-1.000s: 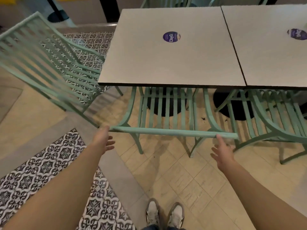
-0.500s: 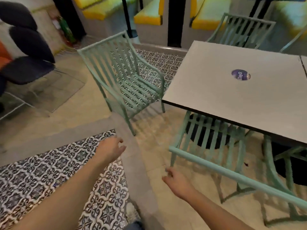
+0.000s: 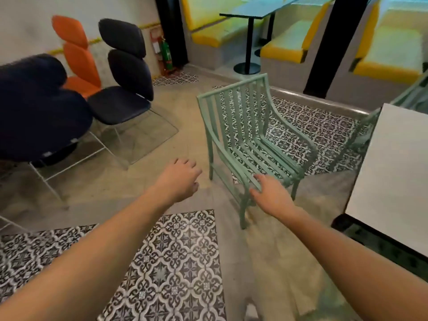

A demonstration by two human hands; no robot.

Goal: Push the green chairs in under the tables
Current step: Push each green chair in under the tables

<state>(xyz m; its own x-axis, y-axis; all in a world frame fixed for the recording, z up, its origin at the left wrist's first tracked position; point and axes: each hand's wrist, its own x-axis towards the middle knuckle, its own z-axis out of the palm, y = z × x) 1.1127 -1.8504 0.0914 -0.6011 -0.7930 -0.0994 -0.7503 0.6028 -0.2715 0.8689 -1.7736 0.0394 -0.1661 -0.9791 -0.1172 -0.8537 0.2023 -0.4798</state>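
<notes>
The green slatted armchair (image 3: 250, 140) stands out on the floor, partly over the patterned tiles (image 3: 312, 126), well apart from the white table (image 3: 393, 181) at the right edge — not under it. The right hand (image 3: 271, 195) reaches toward its near front corner, fingers spread and relaxed, holding nothing; whether it touches the seat I cannot tell. The left hand (image 3: 179, 179) hangs in the air left of the chair — fingers loosely curled, empty. Dark and orange lounge chairs (image 3: 120, 72) line the wall on the left
</notes>
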